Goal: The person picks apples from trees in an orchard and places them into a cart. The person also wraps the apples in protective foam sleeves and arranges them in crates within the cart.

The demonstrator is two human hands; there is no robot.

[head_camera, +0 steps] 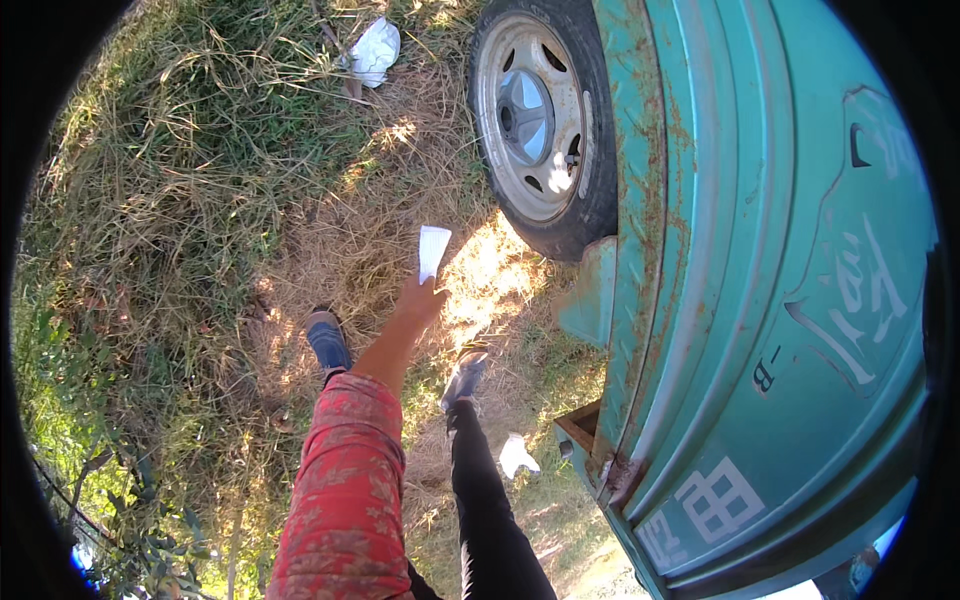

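My left hand (420, 304) reaches forward over the dry grass from a red, flower-patterned sleeve. A white folded piece of paper or tissue (433, 251) with fine ridges is pinched in its fingers and sticks out beyond them. To the right of the hand is the rear or front wheel (526, 116) of a teal vehicle, with a pale steel rim and a black tyre. Rust runs along the lower edge of the vehicle's body (720, 300), which bears writing. My right hand is out of view.
My blue shoe (328, 337) and my other, sunlit shoe (465, 375) stand on dry grass (360, 247). A crumpled white bag or paper (375, 52) lies ahead, and another white scrap (516, 455) lies beside my leg. A teal flap (589, 292) hangs behind the wheel. Leafy branches (142, 510) rise at lower left.
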